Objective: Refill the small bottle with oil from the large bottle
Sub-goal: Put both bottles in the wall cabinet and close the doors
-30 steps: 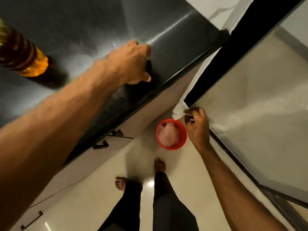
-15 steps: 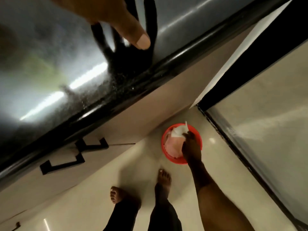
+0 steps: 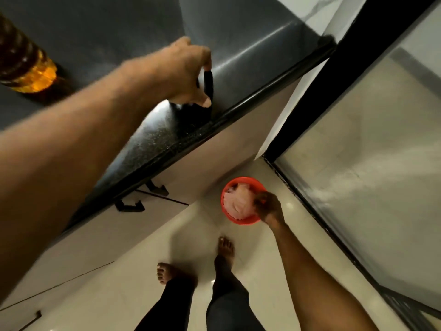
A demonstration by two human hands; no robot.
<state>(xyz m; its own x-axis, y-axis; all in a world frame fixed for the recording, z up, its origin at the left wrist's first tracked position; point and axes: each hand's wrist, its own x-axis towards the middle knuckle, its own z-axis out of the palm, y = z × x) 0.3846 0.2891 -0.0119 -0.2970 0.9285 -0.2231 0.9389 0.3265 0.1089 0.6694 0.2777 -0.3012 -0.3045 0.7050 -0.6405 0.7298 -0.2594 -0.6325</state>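
The large bottle (image 3: pixel 26 70), ribbed and holding amber oil, stands on the black counter (image 3: pixel 250 44) at the far left, only its lower part in frame. The small bottle is out of view. My left hand (image 3: pixel 188 72) is propped on its fingertips on the counter near the front edge and holds nothing. My right hand (image 3: pixel 268 207) reaches down to the rim of a red bin (image 3: pixel 238 220) on the floor, fingers curled loosely over it. A white tissue (image 3: pixel 230 189) lies inside the bin on pink waste, apart from the hand.
Pale cabinet fronts with black handles (image 3: pixel 130 206) run under the counter. A black-framed frosted glass door (image 3: pixel 358 163) closes off the right side. My bare feet (image 3: pixel 225 247) stand on the glossy floor just short of the bin.
My right hand carried the white tissue down from the door frame to the red bin, and the tissue now lies in it. The view dipped and rose again; my left hand stayed on the counter.
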